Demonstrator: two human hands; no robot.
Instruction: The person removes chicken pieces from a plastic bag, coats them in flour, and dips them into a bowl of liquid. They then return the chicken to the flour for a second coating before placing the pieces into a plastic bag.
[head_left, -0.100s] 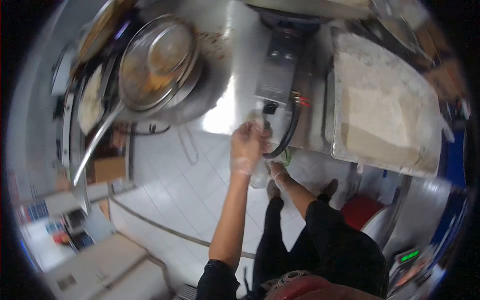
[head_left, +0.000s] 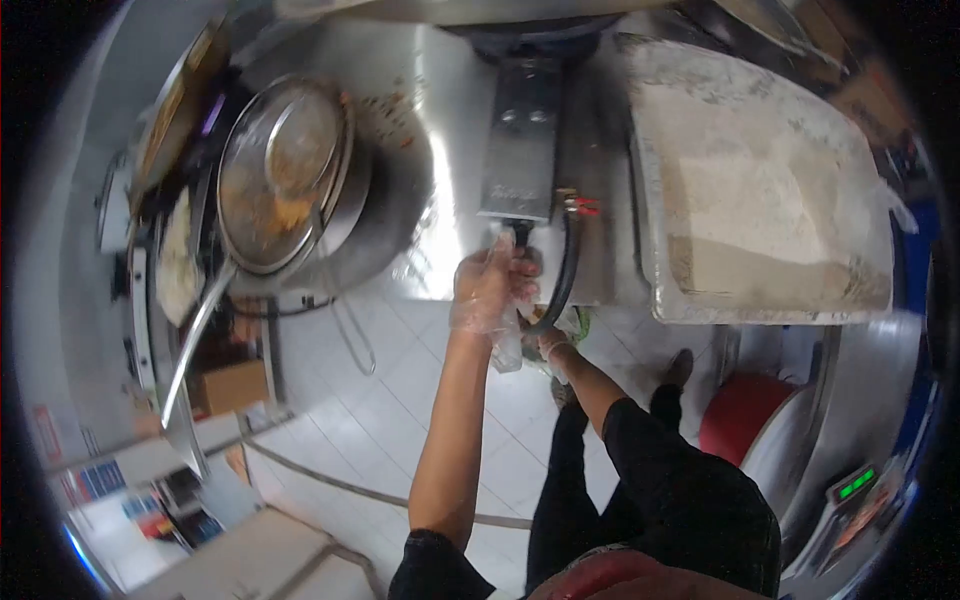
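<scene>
My left hand (head_left: 490, 288), in a loose clear plastic glove, is closed at the counter's front edge. Its fingertips are beside the black fitting (head_left: 520, 230) below the dark metal burner box (head_left: 520, 150); whatever they grip is hidden. Clear plastic (head_left: 507, 350) hangs beneath this hand. Lower and to the right is my right hand (head_left: 553, 345), also gloved, near the bottom of the curved black hose (head_left: 568, 280) and a green-edged bag (head_left: 575, 325). Its fingers are small and partly hidden, so their grip is unclear.
A strainer (head_left: 280, 175) rests over a metal pot (head_left: 350, 195) on the left. On the right, a large tray (head_left: 655, 250) holds pale powder. A wire handle (head_left: 355, 335) juts past the counter's edge. A red-topped round container (head_left: 745, 410) stands below the tray.
The camera view has shifted, so the pot sits lower and the tray farther left. More clear plastic shows beneath my left hand, which stays near the black fitting.
</scene>
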